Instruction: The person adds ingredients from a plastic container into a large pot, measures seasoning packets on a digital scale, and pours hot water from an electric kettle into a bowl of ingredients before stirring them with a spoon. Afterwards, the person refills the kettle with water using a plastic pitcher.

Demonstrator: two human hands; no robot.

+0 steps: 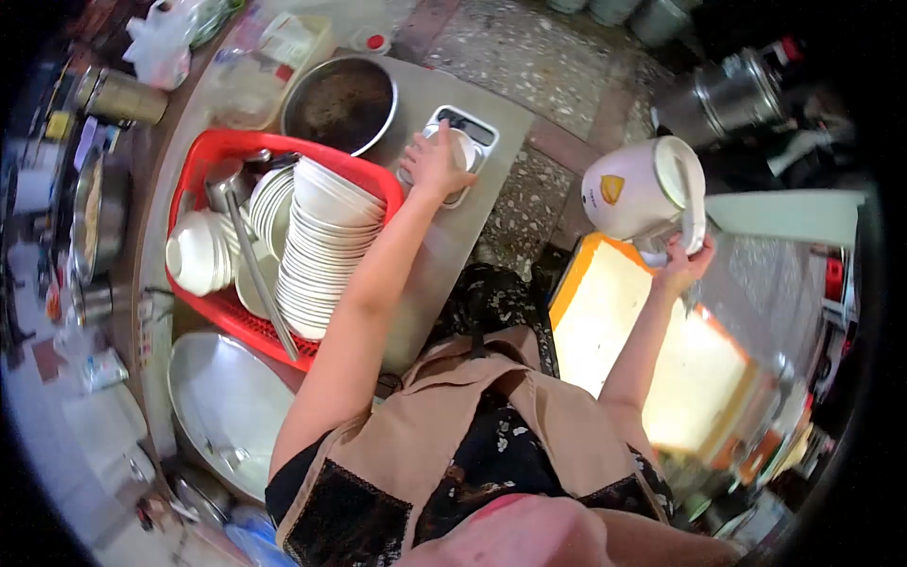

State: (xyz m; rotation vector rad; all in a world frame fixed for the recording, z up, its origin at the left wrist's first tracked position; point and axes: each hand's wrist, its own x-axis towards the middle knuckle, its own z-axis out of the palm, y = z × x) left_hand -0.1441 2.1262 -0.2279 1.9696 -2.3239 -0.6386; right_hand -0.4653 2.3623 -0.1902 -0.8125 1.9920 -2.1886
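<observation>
My left hand [437, 168] curls around a small white cup [462, 149], with the thumb and fingers on opposite sides of it. The cup sits on a white kitchen scale [483, 131] with a dark panel at its far end. Off to the right, my right hand [684, 266] grips the handle of a white kettle [625, 189], its fingers closed round the lower part. This kettle is tilted and has a yellow-brown mark on its side. Its round top faces right, and I cannot make out what is inside.
A red basket [210, 151] of stacked white bowls and plates stands left of my arm. Behind it is a round metal pan [389, 121]. A large metal basin [222, 383] lies lower left. Below the kettle is a brightly lit, orange-edged surface [605, 312]. Metal canisters [723, 99] stand far right.
</observation>
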